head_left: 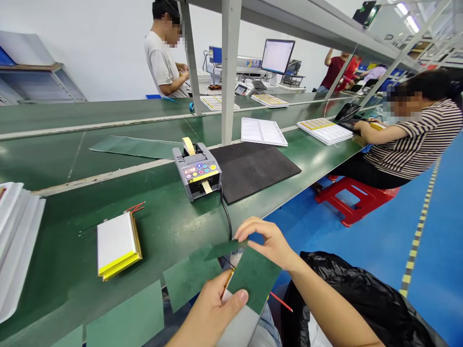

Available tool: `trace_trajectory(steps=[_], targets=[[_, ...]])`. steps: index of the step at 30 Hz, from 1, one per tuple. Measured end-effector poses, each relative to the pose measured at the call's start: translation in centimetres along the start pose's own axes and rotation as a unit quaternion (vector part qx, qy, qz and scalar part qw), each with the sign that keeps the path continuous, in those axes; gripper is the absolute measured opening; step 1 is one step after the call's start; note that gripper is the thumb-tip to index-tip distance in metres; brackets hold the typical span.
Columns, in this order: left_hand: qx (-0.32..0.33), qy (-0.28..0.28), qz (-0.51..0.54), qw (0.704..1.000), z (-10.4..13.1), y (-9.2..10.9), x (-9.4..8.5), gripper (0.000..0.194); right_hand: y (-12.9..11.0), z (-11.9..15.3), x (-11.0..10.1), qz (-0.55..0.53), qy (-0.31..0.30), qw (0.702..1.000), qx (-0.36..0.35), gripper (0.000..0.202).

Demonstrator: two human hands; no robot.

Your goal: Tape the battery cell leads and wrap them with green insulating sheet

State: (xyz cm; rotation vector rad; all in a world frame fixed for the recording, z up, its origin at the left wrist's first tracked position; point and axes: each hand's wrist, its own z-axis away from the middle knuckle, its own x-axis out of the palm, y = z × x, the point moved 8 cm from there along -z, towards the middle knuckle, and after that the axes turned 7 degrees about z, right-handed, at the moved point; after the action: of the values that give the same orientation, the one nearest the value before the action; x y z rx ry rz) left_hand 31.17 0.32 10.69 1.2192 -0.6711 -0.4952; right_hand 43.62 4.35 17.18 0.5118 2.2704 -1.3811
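My left hand point(220, 301) grips a flat pack point(240, 323) with a light face and a red wire, low in the middle; its thumb lies on a dark green sheet point(255, 277) covering the pack's upper part. At the sheet's upper edge, my right hand point(265, 238) pinches a small green piece point(224, 249) between thumb and fingers. More green sheets point(191, 274) overlap the table's front edge to the left. A white and yellow pack point(117, 241) with red and black wires lies on the green table point(181, 226).
Behind my hands stands a tape dispenser point(198, 171), its cable running forward, beside a black mat point(256, 168). White trays point(18, 250) are stacked at far left. A black bag point(347, 289) is at lower right. A person in stripes point(408, 140) sits at right.
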Motion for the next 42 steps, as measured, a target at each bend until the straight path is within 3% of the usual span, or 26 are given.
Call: trace_trajectory(steps=[3,5,8,12,16,20,23,26,29,33,36,40,42], targets=[[-0.017,-0.063,0.043,0.997,0.4,0.2,1.2,0.042,2.8,1.0,-3.1,0.153,0.180,0.972,0.008,0.009],[-0.020,-0.074,0.067,0.995,0.7,0.2,1.3,0.044,4.9,2.3,-4.9,0.214,0.225,0.951,0.003,0.013],[-0.020,-0.050,0.093,0.994,0.8,-0.2,0.4,0.049,7.3,4.2,-4.7,0.270,0.154,0.950,-0.035,0.020],[-0.027,-0.035,0.052,0.998,0.7,-0.9,-1.0,0.052,8.5,6.1,-1.5,0.298,-0.001,0.952,-0.076,0.036],[-0.027,-0.054,0.036,0.998,0.5,-1.5,-1.6,0.052,9.6,6.3,0.9,0.351,-0.120,0.928,-0.030,0.061],[-0.020,-0.034,0.023,0.999,0.6,-1.5,-2.1,0.050,9.5,5.7,1.0,0.377,-0.179,0.909,0.015,0.077],[-0.014,-0.014,-0.029,0.999,0.8,-0.8,-2.4,0.041,7.1,4.7,-0.3,0.314,-0.145,0.937,0.045,0.057],[-0.016,0.033,-0.138,0.990,1.2,-0.3,-3.1,0.033,3.3,3.5,-1.2,0.103,-0.086,0.985,0.105,0.026],[-0.045,0.065,-0.241,0.967,1.7,-0.5,-3.8,0.034,-0.2,2.5,0.6,-0.073,-0.110,0.982,0.132,0.016],[-0.060,0.087,-0.325,0.940,3.0,-0.6,-4.5,0.035,-1.0,1.5,2.5,-0.061,-0.095,0.980,0.165,0.020],[-0.035,0.084,-0.340,0.936,4.2,-0.3,-4.7,0.054,0.1,1.4,5.3,-0.138,-0.134,0.960,0.204,0.026],[0.060,0.091,-0.357,0.928,5.6,1.0,-4.9,0.075,0.5,2.7,11.0,-0.309,-0.252,0.881,0.256,0.042],[0.082,0.083,-0.343,0.932,6.0,1.4,-5.1,0.078,0.0,3.2,12.8,-0.350,-0.279,0.858,0.253,0.044]])
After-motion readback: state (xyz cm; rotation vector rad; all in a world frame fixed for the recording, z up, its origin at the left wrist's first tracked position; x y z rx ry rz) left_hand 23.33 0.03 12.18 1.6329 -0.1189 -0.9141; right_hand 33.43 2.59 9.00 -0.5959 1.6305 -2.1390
